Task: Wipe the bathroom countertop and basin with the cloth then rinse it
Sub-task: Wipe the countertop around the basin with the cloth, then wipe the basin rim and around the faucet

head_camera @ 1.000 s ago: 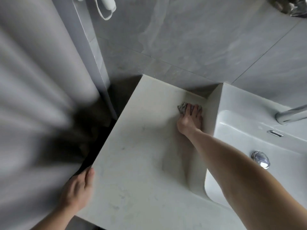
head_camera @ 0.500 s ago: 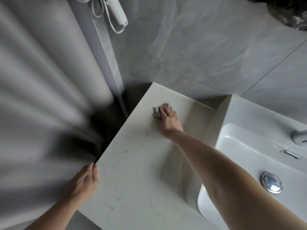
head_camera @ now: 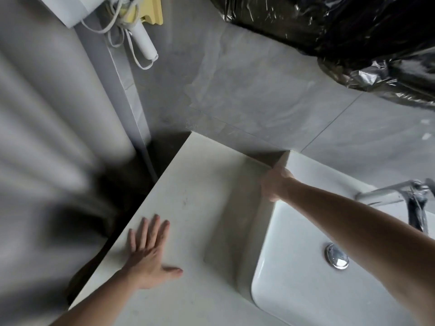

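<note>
Countertop [head_camera: 207, 184] beside white basin [head_camera: 294, 267], under grey tiled wall [head_camera: 247, 90].

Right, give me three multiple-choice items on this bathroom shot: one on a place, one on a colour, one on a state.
1. Where does the left hand rest?
A. flat on the pale stone countertop
B. on the chrome tap
C. inside the white ceramic basin

2. What colour is the crinkled plastic sheet at top right?
A. yellow
B. black
C. white

3. How is the left hand held?
A. in a fist
B. pinching a cloth
C. fingers straight and spread

Answers: 1 A, its palm lies on the counter near the left edge; 2 B, the sheet is glossy black; 3 C, all its fingers are extended, holding nothing.
</note>
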Demonstrator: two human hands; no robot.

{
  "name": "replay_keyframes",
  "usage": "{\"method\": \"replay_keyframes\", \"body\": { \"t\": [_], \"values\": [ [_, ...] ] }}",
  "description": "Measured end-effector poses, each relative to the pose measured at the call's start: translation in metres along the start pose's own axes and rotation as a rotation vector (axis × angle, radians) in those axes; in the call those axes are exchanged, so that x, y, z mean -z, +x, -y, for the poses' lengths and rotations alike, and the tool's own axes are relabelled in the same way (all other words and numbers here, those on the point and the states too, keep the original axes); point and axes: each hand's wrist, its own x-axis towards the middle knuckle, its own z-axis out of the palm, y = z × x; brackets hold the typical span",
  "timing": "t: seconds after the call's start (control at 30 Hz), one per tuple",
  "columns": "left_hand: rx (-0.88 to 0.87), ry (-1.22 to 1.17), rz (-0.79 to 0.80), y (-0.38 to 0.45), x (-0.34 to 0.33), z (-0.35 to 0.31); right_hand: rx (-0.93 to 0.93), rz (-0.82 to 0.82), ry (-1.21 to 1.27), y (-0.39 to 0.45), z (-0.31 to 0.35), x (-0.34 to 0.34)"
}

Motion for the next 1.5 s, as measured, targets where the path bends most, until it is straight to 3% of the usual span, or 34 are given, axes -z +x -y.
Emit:
{"method": "replay_keyframes", "body": {
  "t": [0.1,0.17,0.3,0.5,0.6,0.9,1.07,1.2,1.33,1.5],
  "values": [
    [-0.001,-0.018,0.058,0.001,0.002,0.003,0.253,0.113,-0.146,-0.034,0.047,-0.016],
    [-0.011,-0.025,0.075,0.001,0.004,0.002,0.298,0.217,-0.265,-0.048,0.073,-0.030],
    [-0.029,-0.030,0.102,-0.002,0.009,0.003,0.210,0.262,-0.281,-0.042,0.069,-0.023],
    [-0.037,-0.038,0.134,-0.002,0.014,0.003,-0.064,0.165,-0.327,0.008,0.003,0.009],
    [-0.048,-0.028,0.142,-0.001,0.013,0.005,-0.111,0.137,-0.312,0.015,0.000,0.009],
    [-0.063,-0.037,0.206,-0.002,0.018,0.006,0.258,0.209,-0.205,-0.108,0.137,-0.050],
    [-0.066,-0.037,0.225,-0.003,0.020,0.006,0.386,0.123,-0.232,-0.149,0.150,-0.073],
    [-0.053,-0.007,0.225,-0.002,0.019,0.006,0.236,0.024,-0.097,-0.129,0.118,-0.060],
    [-0.043,0.013,0.223,0.001,0.015,0.007,0.046,0.030,-0.057,-0.096,0.095,-0.046],
    [-0.051,0.043,0.249,0.004,0.014,0.007,0.078,-0.040,-0.017,-0.123,0.116,-0.059]
  ]
}}
